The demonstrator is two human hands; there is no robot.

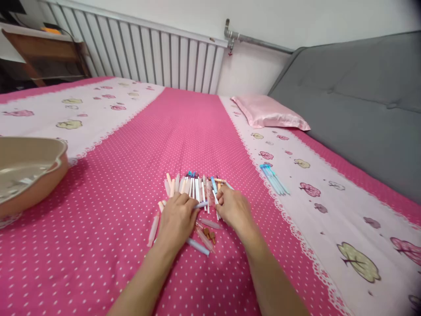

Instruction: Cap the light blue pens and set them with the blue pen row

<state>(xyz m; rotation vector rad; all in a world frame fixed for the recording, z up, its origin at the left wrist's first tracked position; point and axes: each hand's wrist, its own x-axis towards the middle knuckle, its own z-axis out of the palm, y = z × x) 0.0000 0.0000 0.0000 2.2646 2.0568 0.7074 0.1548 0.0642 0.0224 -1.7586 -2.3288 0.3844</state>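
My left hand (179,217) is curled over a spread of pen parts, with a short lavender pen tube (202,204) sticking out from its closed fingers. At the right of the spread, my right hand (234,208) pinches a slim white stick (217,214). Between and beyond the hands lies a row of white sticks (197,189), some with dark or blue ends. Peach tubes (173,188) lie at the row's left. Closer to me are a lavender tube (198,246), a pinkish clear tube (205,240) and small brown pieces (209,233). Another pinkish tube (153,229) lies left of my left hand.
Several light-blue pens (275,180) lie together on the right of the pink dotted bedspread (194,118). A peach basin (39,188) stands at the left. Farther back are a pink pillow (268,112), a grey padded headboard (358,96) and a white radiator (141,48).
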